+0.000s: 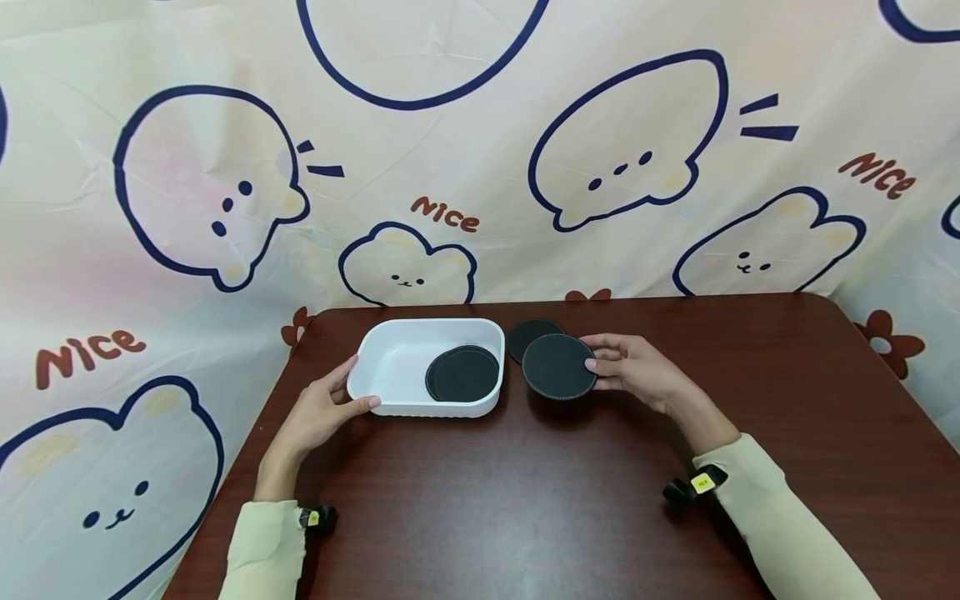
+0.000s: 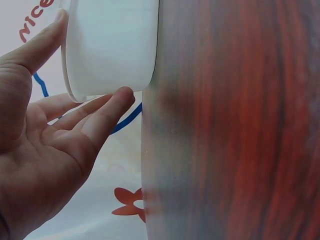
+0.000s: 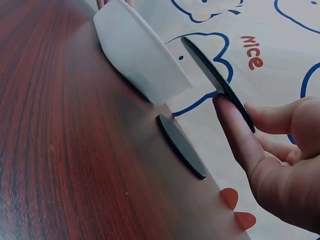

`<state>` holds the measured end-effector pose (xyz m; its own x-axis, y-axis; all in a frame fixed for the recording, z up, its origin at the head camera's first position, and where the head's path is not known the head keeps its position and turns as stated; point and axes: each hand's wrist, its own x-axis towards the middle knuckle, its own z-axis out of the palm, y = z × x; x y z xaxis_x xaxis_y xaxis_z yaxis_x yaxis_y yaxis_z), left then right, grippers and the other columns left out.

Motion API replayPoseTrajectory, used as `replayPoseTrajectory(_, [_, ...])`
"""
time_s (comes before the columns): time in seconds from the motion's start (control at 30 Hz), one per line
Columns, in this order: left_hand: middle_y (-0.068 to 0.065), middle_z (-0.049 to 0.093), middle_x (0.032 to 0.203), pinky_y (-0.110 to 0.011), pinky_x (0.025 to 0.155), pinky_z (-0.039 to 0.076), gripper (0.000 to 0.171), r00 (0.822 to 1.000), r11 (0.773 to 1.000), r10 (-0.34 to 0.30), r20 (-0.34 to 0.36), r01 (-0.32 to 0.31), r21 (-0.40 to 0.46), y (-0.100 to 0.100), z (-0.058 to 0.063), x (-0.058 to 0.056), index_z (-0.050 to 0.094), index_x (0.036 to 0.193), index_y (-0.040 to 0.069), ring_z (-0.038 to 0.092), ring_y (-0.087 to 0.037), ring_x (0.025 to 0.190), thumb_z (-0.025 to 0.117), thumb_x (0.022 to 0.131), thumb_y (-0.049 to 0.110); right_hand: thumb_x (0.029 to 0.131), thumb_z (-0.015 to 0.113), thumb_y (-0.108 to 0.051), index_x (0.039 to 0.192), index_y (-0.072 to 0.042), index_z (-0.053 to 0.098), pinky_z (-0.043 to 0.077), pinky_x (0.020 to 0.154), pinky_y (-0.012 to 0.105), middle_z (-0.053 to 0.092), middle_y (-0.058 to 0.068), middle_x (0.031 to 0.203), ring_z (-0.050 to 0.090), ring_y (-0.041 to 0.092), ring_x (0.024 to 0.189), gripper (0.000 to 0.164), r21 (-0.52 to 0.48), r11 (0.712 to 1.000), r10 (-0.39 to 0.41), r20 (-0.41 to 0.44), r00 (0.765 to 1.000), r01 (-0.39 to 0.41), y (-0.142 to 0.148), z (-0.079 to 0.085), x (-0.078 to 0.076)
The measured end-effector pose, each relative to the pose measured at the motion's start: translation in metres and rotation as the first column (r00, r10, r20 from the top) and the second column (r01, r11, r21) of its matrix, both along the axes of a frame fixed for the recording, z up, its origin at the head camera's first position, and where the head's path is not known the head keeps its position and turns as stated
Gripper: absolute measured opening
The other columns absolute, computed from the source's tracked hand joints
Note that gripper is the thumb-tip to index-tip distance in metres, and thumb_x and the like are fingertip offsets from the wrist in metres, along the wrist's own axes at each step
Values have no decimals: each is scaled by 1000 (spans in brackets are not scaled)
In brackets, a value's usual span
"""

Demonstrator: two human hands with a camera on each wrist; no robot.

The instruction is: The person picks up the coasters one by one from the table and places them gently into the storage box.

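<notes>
A white plastic bin (image 1: 390, 367) with rounded corners stands on the table. My left hand (image 1: 318, 412) holds its left end, the thumb at the near corner and the fingers along the side; the left wrist view shows the thumb and fingertips touching the bin (image 2: 112, 45). Inside the bin, at its right end, lies a round black coaster (image 1: 463, 375); a second edge shows around it, but I cannot tell how many are there. My right hand (image 1: 637, 367) pinches another round black coaster (image 1: 558, 367) by its right edge, raised and tilted above the table.
Partly hidden behind the raised coaster, one more black coaster (image 1: 531, 333) lies flat on the table, just right of the bin. The dark brown wooden table (image 1: 480, 500) ends at a patterned cloth backdrop (image 1: 510, 250) at the back and left.
</notes>
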<state>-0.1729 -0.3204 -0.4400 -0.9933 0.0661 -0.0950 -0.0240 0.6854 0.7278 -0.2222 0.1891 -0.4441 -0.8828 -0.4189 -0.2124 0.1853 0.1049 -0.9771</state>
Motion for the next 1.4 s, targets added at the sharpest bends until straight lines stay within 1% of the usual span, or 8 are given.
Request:
replayPoseTrajectory(0.1, [-28,37,170,-52,110,52,101,1000,1000,0,-2,0,5,0,-1,0,24,172,9,55,-44,146,83,96,40,108,63,-7,162,5,38,65,89,26,73,1,121,76,9,99,61,-23,1000,1,2,1000,-1,1,1,0])
replayPoseTrajectory(0.3, [-27,36,171,-52,110,52,101,1000,1000,2,2,-2,15,-1,-2,-1,23,172,9,55,-44,147,83,96,39,107,64,-6,162,7,37,65,88,24,75,-2,117,77,8,98,62,-60,998,2,15,1000,-1,0,3,1])
replayPoseTrajectory(0.5, [-26,36,171,-52,111,53,100,1000,1000,2,2,-2,24,-1,-2,-1,24,172,10,55,-41,147,83,96,38,107,65,-6,162,8,35,65,88,23,76,-5,118,77,7,98,64,-97,995,5,34,999,-1,0,5,2])
replayPoseTrajectory(0.67, [-26,37,171,-52,111,53,101,1000,1000,-1,1,1,28,-1,-1,-1,24,172,11,55,-41,147,83,95,39,107,64,-8,163,6,35,65,88,24,76,-6,119,78,7,97,64,-97,995,-5,45,999,9,0,7,3])
replayPoseTrajectory(0.87, [-26,37,171,-52,110,53,101,1000,1000,0,7,0,24,-1,-2,-1,24,172,11,55,-42,147,83,95,40,107,65,-10,163,3,37,65,88,24,75,-6,120,77,7,97,64,-92,995,-20,49,999,25,-1,6,2])
replayPoseTrajectory(1.1, [-27,36,171,-52,110,52,100,1000,1000,5,8,-5,25,-1,-2,0,24,172,10,55,-43,147,83,96,38,108,64,-9,163,2,38,65,90,26,74,-3,121,78,9,99,62,-120,993,-13,32,999,16,-11,6,0])
replayPoseTrajectory(1.27, [-27,37,171,-52,110,53,100,1000,1000,2,6,-2,24,-1,-2,0,24,172,10,55,-43,146,83,96,36,107,66,-10,163,1,40,65,91,28,74,-1,122,78,9,99,62,-120,993,-23,25,999,25,-23,7,-2])
replayPoseTrajectory(1.4, [-27,37,171,-53,110,53,101,1000,1000,-5,3,5,26,0,-1,0,23,172,10,55,-43,147,83,96,38,108,64,-8,163,0,41,65,93,29,75,0,121,78,9,99,60,-116,993,-24,16,1000,25,-33,8,-3])
